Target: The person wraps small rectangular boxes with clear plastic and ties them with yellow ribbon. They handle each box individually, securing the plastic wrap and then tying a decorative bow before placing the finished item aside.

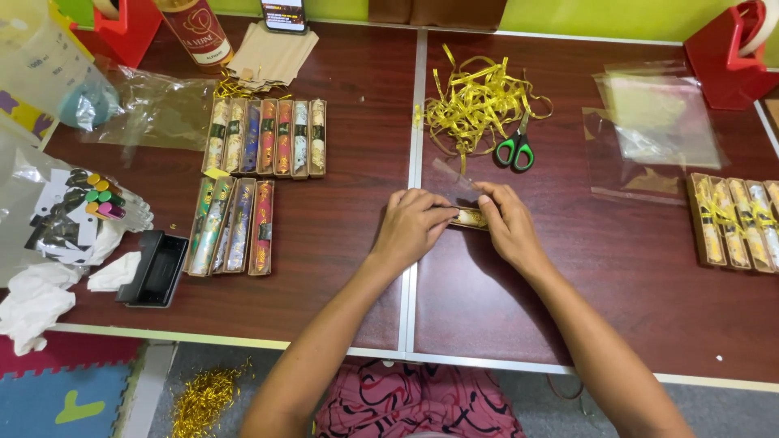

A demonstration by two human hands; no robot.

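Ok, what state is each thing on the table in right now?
Small narrow brown box: flat on table, held at both ends.
Left hand: fingers closed on box.
Right hand: fingers closed on box.
Green-handled scissors: shut, lying by ribbon.
Gold ribbon pile: loose, tangled.
Black tray: open.

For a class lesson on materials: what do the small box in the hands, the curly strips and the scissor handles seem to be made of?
Small box, held between left hand and right hand: likely brown cardboard, matte edges, with a clear glossy front.
Curly strips: probably metallic gold foil ribbon; they shine and curl.
Scissor handles: apparently moulded plastic, green and black, smooth.
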